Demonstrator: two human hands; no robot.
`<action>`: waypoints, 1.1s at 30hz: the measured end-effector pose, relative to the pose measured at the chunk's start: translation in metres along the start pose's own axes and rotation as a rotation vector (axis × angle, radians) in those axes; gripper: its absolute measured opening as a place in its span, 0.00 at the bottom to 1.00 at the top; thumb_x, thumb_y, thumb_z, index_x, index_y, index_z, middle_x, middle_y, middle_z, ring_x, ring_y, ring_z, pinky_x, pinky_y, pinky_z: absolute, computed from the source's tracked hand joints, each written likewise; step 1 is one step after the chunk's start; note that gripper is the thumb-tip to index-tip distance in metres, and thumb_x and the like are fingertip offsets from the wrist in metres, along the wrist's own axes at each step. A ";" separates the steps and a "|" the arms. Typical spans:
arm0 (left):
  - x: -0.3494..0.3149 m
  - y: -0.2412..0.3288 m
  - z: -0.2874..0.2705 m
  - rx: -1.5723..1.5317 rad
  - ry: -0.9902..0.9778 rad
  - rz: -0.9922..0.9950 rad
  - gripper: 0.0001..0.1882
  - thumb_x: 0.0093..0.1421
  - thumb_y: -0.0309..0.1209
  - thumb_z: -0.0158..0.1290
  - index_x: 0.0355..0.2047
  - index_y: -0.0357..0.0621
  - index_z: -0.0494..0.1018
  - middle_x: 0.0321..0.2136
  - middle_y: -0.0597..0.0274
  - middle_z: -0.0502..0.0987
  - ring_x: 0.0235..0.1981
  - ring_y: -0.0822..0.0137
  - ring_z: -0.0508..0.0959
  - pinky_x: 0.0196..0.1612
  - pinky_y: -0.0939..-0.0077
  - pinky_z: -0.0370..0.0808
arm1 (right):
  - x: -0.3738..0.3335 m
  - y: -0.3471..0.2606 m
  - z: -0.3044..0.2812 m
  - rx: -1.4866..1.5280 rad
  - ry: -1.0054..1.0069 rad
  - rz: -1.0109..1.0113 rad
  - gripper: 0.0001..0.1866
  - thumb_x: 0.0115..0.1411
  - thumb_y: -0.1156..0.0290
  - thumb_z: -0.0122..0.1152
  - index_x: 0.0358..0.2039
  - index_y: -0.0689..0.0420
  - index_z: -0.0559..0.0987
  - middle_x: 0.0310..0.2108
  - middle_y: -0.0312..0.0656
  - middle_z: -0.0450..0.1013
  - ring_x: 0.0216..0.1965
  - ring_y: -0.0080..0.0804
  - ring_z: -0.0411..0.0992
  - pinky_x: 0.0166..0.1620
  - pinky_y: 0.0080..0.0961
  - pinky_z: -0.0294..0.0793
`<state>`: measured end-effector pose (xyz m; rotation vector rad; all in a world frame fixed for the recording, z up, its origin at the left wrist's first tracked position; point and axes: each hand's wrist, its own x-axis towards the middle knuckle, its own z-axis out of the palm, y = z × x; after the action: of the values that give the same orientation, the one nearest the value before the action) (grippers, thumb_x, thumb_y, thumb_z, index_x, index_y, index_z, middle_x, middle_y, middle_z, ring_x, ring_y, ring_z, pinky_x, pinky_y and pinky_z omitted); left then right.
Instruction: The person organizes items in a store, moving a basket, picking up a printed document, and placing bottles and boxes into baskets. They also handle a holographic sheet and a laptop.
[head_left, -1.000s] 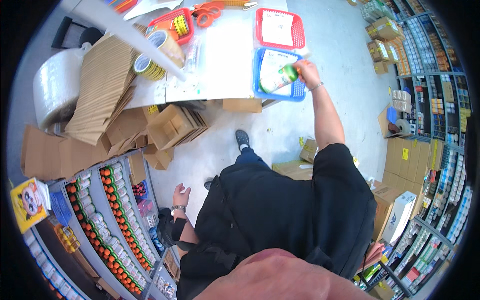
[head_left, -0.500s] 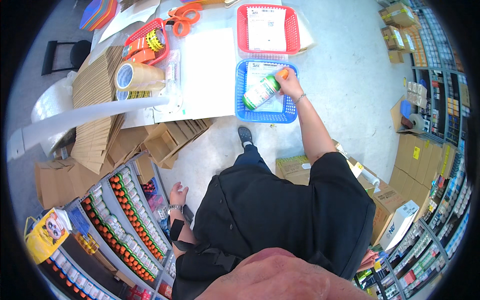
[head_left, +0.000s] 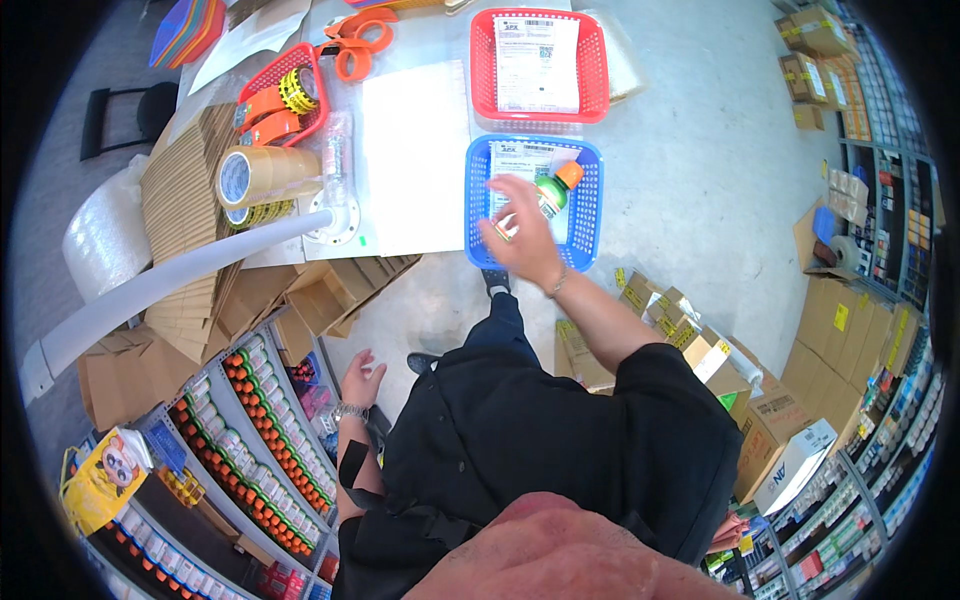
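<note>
A bottle (head_left: pixel 553 192) with an orange cap and green shoulder lies tilted in the blue plastic basket (head_left: pixel 591 205), on top of a printed paper label (head_left: pixel 508 160). Over the basket is my right hand (head_left: pixel 526 238), fingers apart and gripping nothing, covering the lower part of the bottle. Whether its fingertips touch the bottle I cannot tell. My left hand (head_left: pixel 362 382) hangs at my side near the shelf, fingers loosely spread and holding nothing.
A red basket (head_left: pixel 483 75) with papers stands beyond the blue one. On the table's left are tape rolls (head_left: pixel 262 176), orange scissors (head_left: pixel 360 45) and a white post arm (head_left: pixel 190 262). Flattened cartons (head_left: pixel 190 200) lean there. Shelves of bottles (head_left: pixel 270 420) stand lower left; boxes (head_left: pixel 780 420) sit right.
My right hand has let go of the bottle's cap and moved left and nearer, leaving the bottle in the blue basket. A second shoe now shows below the table.
</note>
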<state>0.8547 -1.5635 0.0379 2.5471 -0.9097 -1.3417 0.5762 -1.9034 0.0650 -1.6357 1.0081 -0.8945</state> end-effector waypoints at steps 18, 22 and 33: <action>-0.052 0.121 -0.028 -0.911 -1.103 0.629 0.31 0.65 0.44 0.45 0.60 0.33 0.57 0.57 0.47 0.64 0.61 0.59 0.63 0.63 0.66 0.56 | -0.073 -0.117 0.283 0.819 -0.778 0.792 0.09 0.55 0.71 0.56 0.37 0.56 0.73 0.27 0.35 0.71 0.20 0.21 0.69 0.24 0.19 0.69; -0.081 0.010 -0.059 -1.133 -0.781 0.603 0.35 0.62 0.46 0.49 0.62 0.36 0.53 0.60 0.49 0.61 0.63 0.59 0.59 0.63 0.64 0.55 | -0.101 -0.146 0.346 0.731 -0.925 0.723 0.09 0.55 0.71 0.56 0.38 0.54 0.73 0.30 0.35 0.72 0.21 0.22 0.69 0.25 0.20 0.70; -0.202 -0.324 -0.072 -1.357 0.149 0.428 0.31 0.61 0.42 0.52 0.61 0.45 0.57 0.56 0.62 0.67 0.52 0.72 0.69 0.54 0.72 0.65 | -0.235 -0.341 0.591 0.448 -1.413 0.073 0.09 0.58 0.72 0.58 0.41 0.55 0.74 0.30 0.30 0.72 0.29 0.15 0.70 0.31 0.15 0.70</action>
<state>0.9718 -1.1987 0.1048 1.2779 -0.2519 -1.0161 1.0865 -1.4183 0.2244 -1.3402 -0.1329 0.2025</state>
